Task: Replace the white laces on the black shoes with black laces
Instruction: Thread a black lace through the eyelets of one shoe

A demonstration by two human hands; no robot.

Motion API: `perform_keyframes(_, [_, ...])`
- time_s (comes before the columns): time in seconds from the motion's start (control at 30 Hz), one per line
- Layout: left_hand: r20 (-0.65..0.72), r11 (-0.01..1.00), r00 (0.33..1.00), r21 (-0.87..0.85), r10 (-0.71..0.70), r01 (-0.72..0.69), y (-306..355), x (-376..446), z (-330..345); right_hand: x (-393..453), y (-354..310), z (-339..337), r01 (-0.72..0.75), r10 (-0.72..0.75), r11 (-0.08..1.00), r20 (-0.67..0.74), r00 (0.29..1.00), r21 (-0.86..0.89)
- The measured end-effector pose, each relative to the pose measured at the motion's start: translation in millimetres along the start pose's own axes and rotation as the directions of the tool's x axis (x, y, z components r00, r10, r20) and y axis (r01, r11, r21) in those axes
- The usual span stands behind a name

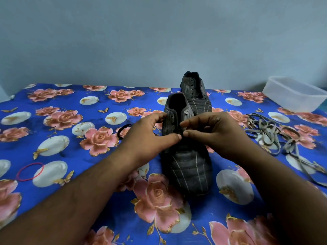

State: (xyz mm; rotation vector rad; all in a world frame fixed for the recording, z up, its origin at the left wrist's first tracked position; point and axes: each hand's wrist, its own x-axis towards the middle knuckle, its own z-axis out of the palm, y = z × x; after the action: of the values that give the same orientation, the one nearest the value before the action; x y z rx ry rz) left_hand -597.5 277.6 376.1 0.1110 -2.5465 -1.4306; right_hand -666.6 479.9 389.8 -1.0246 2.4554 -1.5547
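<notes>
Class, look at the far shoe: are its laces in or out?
Out: the far shoe shows bare eyelets, with no lace threaded across them.

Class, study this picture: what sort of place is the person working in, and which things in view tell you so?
Probably a room at home, not a workshop. The surface is covered by a floral cloth, hair ties lie loose on it, and a plastic food container sits by the plain wall.

Both bare forearms reach in from the near edge and converge toward the middle. The left hand (150, 135) lies palm down, thumb stretched rightward, fingers spread and lightly bent. The right hand (217, 133) has its fingers curled, thumb tip meeting the left thumb tip.
</notes>
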Motion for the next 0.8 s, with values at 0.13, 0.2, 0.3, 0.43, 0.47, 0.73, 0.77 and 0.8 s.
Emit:
perform_keyframes(0.13, [0.012, 1.0, 1.0, 0.01, 0.008, -0.008, 0.4, -0.4, -0.3, 1.3, 2.8, 4.6, -0.027, 0.025, 0.989, -0.012, 1.0, -0.143])
perform_keyframes(0.2, [0.016, 1.0, 1.0, 0.019, 0.015, -0.015, 0.1, -0.1, -0.4, 1.1, 1.7, 7.5, -0.024, 0.019, 0.984, -0.029, 0.999, -0.179])
perform_keyframes(0.3, [0.021, 1.0, 1.0, 0.022, 0.012, -0.012, -0.9, 0.9, -0.9, 2.7, 1.4, 12.7, -0.034, 0.024, 0.975, -0.05, 0.998, -0.221])
perform_keyframes(0.43, [0.049, 0.999, 0.998, 0.039, 0.026, -0.028, -1.8, 3.0, -3.4, 3.4, 1.7, 18.6, -0.036, 0.023, 0.969, -0.055, 0.998, -0.245])
perform_keyframes(0.47, [0.062, 0.999, 0.998, 0.043, 0.029, -0.031, -1.5, 3.6, -5.3, 3.3, 1.4, 19.1, -0.034, 0.022, 0.976, -0.059, 0.998, -0.214])
perform_keyframes(0.73, [0.1, 0.962, 0.966, 0.116, 0.237, -0.248, -3.0, 6.9, -23.8, 3.6, 5.4, 24.1, 0.019, -0.026, 0.997, -0.094, 0.995, -0.081])
perform_keyframes(0.77, [0.085, 0.956, 0.962, 0.121, 0.26, -0.269, -3.1, 7.0, -24.2, 3.9, 5.9, 24.4, 0.028, -0.033, 0.998, -0.1, 0.994, -0.049])
perform_keyframes(0.8, [0.071, 0.952, 0.959, 0.117, 0.275, -0.282, -2.5, 6.4, -24.0, 4.1, 5.6, 24.1, 0.037, -0.04, 0.999, -0.1, 0.994, -0.023])
